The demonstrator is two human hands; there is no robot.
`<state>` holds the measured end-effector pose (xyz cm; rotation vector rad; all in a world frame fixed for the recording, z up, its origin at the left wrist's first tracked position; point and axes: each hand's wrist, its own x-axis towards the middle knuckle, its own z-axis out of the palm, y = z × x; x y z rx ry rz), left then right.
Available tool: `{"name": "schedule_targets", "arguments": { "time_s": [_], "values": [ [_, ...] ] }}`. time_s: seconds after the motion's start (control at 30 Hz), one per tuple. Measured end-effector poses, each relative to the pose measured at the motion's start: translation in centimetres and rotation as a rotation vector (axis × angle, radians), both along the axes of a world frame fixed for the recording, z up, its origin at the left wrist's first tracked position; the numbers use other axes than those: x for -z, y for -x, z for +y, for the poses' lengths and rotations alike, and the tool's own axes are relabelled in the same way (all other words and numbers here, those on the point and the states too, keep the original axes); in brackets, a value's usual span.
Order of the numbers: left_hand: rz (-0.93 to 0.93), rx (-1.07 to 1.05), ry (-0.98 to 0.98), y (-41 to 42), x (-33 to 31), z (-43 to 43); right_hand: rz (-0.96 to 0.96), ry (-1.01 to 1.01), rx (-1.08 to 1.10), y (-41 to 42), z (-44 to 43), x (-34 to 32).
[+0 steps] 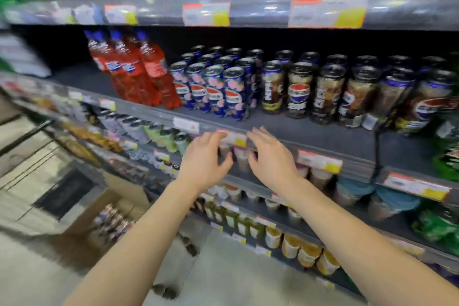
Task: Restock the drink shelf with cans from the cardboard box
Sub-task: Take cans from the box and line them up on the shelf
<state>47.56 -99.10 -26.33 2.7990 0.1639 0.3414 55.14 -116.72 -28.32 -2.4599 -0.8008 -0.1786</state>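
The drink shelf (310,135) carries rows of blue cans with pink flowers (214,89) and, to their right, dark brown cola cans (325,93). My left hand (205,160) and my right hand (270,156) hover side by side just below the shelf's front edge. Both have relaxed, spread fingers and hold nothing. The cardboard box (111,223) sits on the floor at the lower left, with several cans inside. The whole view is blurred by motion.
Red drink bottles (134,69) stand left of the cans. Green packs (447,156) fill the right end of the shelf. Lower shelves (260,206) hold cups and small bottles. Price tags line every shelf edge. A dark floor grate (65,192) lies left of the box.
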Motion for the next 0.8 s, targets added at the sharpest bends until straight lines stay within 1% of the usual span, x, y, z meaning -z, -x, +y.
{"name": "schedule_targets", "arguments": {
  "time_s": [0.1, 0.23, 0.4, 0.57, 0.67, 0.8],
  "values": [
    [0.031, -0.137, 0.074, 3.6, 0.4, 4.9, 0.035, 0.027, -0.113, 2.1, 5.5, 0.1],
    [0.032, -0.286, 0.050, 9.5, 0.9, 12.2, 0.103, 0.080, -0.247, 5.6, 14.0, 0.8],
    [0.086, -0.480, 0.020, 18.5, 2.5, 22.4, 0.131, 0.163, -0.402, 11.3, 26.5, 3.0],
    [0.195, -0.574, -0.001, 26.4, 4.2, 33.0, 0.193, 0.236, -0.490, 18.3, 39.0, 4.8],
    [0.234, -0.621, -0.033, 29.7, 5.4, 38.6, 0.241, 0.286, -0.531, 21.4, 45.6, 6.0],
    [0.266, -0.659, -0.011, 32.3, 7.0, 44.3, 0.292, 0.349, -0.531, 23.8, 52.4, 7.7]
  ]
}}
